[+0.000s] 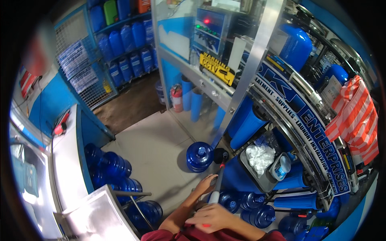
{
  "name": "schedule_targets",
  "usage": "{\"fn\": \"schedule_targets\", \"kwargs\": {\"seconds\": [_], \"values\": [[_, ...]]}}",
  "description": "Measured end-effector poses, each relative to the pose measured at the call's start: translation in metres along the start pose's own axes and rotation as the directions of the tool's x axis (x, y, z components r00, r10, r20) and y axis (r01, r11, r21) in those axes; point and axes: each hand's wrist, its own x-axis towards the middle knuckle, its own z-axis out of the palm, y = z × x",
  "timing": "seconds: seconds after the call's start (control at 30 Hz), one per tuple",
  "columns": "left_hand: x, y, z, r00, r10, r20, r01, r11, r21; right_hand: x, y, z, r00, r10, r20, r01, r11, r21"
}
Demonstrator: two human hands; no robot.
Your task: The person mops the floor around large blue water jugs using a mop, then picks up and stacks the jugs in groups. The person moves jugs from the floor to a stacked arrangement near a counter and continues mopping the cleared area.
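A grey pole (218,182) with a red collar and a dark, bulky end runs up from my body toward the floor ahead. My right hand (213,216) is closed over its near, pale end, with a bit of red showing beneath the fingers. Farther along, my left hand (204,186) is beside the pole, its fingers curled on a greyish piece that I cannot make out. Just beyond my left hand, a round blue water jug (200,156) stands on the tiles, close to the pole's dark end (220,155).
Blue jugs (116,164) lie stacked at left beside a metal stand (94,215); more jugs (257,213) lie at right. A grey tray (263,182) holds white bagged items and a tub. A glass partition (177,44), fire extinguisher (176,97) and shelved blue containers (128,38) are ahead.
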Motion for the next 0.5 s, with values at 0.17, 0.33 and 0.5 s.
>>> {"fn": "schedule_targets", "kwargs": {"seconds": [0.17,0.33,0.5], "values": [[0.065,0.055,-0.058,0.932,0.363,-0.006,-0.363,0.932,0.021,0.02,0.018,-0.098,0.871,0.138,-0.471,-0.204,0.975,-0.091],[0.133,0.111,-0.075,0.801,0.598,0.022,-0.574,0.778,-0.258,0.048,0.035,-0.117,0.528,0.143,-0.837,-0.395,0.914,-0.093],[0.197,0.107,-0.073,0.686,0.579,0.44,-0.437,0.812,-0.387,0.064,0.046,-0.108,0.307,0.328,-0.894,-0.432,0.884,0.176]]}}
